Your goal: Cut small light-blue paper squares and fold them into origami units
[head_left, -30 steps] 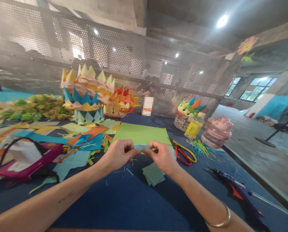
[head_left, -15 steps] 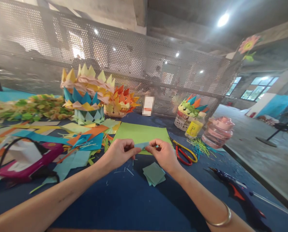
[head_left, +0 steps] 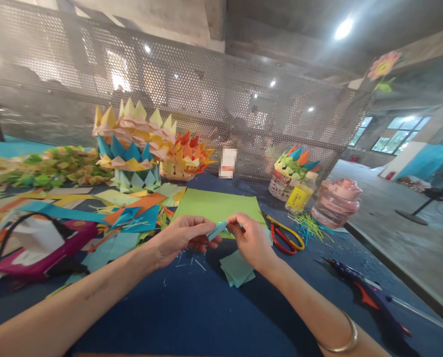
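Between my two hands is a small light-blue piece of paper (head_left: pixel 217 230), folded over. My left hand (head_left: pixel 184 238) pinches its left end between thumb and fingers. At the paper's right end, my right hand (head_left: pixel 249 238) grips with thumb and forefinger. Both hands are in front of a green sheet of paper (head_left: pixel 221 203) that lies flat on the dark blue table. Just below my right hand lies a small fanned stack of blue-green paper squares (head_left: pixel 236 267). Thin paper slivers (head_left: pixel 197 263) are scattered below my left hand.
Scissors (head_left: pixel 286 238) with red and yellow handles lie right of my hands. A glue gun (head_left: pixel 366 292) rests farther right. Behind stand a yellow-labelled bottle (head_left: pixel 299 193), a pink jar (head_left: pixel 336 203) and folded-paper crowns (head_left: pixel 137 129). Paper scraps and a magenta tool (head_left: pixel 46 253) fill the left.
The paper between my hands has been turned and tilted, and its fold shows more. My left hand has rolled, with its lower fingers now stretched out underneath.
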`<control>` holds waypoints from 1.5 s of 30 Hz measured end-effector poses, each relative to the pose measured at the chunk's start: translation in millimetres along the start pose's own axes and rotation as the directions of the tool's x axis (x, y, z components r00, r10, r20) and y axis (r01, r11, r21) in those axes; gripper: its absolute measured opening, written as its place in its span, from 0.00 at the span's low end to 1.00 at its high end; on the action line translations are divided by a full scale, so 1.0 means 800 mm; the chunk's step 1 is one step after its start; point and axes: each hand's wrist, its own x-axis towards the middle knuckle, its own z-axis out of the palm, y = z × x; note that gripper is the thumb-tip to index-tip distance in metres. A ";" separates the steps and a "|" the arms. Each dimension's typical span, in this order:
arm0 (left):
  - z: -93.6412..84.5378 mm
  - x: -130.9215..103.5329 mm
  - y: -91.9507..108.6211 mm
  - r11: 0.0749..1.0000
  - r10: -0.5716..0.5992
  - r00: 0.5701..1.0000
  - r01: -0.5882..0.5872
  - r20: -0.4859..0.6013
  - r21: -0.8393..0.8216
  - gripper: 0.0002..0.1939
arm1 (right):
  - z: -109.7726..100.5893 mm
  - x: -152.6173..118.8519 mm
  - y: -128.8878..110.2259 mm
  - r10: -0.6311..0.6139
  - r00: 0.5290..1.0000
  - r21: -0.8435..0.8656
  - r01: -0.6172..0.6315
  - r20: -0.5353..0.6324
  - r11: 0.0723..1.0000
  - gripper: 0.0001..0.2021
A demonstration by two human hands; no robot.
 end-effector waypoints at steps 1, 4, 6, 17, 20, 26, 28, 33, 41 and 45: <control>0.000 0.000 0.001 1.000 0.000 1.000 0.000 0.008 0.004 0.14 | 0.000 0.000 0.000 -0.006 1.000 -0.003 0.006 -0.003 1.000 0.07; 0.002 0.000 0.002 1.000 0.003 1.000 -0.003 -0.003 0.027 0.13 | 0.001 -0.001 0.001 -0.037 0.999 -0.005 0.037 -0.004 0.999 0.07; 0.002 0.000 0.001 0.998 0.015 1.000 -0.014 -0.013 0.055 0.14 | 0.002 -0.001 0.001 -0.062 0.998 -0.010 0.062 -0.001 0.998 0.06; -0.001 0.009 -0.008 0.992 0.109 0.994 -0.107 -0.032 0.060 0.12 | -0.004 -0.006 -0.016 -0.308 0.948 -0.034 0.311 0.078 0.950 0.14; -0.002 0.011 -0.008 0.990 0.129 0.989 -0.125 -0.075 0.059 0.12 | -0.004 -0.005 -0.013 -0.304 0.950 -0.084 0.310 0.079 0.947 0.06; -0.002 0.011 -0.006 0.992 0.128 0.985 -0.129 -0.117 0.001 0.14 | -0.004 -0.002 -0.005 -0.287 0.957 -0.091 0.290 0.049 0.953 0.03; -0.001 0.010 -0.005 0.991 0.135 0.984 -0.137 -0.117 -0.009 0.14 | -0.003 -0.001 -0.005 -0.285 0.958 -0.079 0.287 0.037 0.955 0.03; 0.002 0.010 -0.005 0.989 0.151 0.982 -0.150 -0.114 0.015 0.17 | -0.001 -0.001 -0.002 -0.261 0.965 -0.046 0.261 0.010 0.964 0.03; 0.005 0.011 -0.011 0.977 0.188 0.975 -0.173 -0.119 0.122 0.18 | 0.008 -0.004 -0.003 -0.133 0.991 -0.005 0.133 -0.018 0.991 0.04; 0.006 0.010 -0.012 0.975 0.191 0.976 -0.178 -0.099 0.131 0.18 | 0.012 -0.005 -0.002 -0.100 0.995 0.033 0.100 -0.024 0.994 0.04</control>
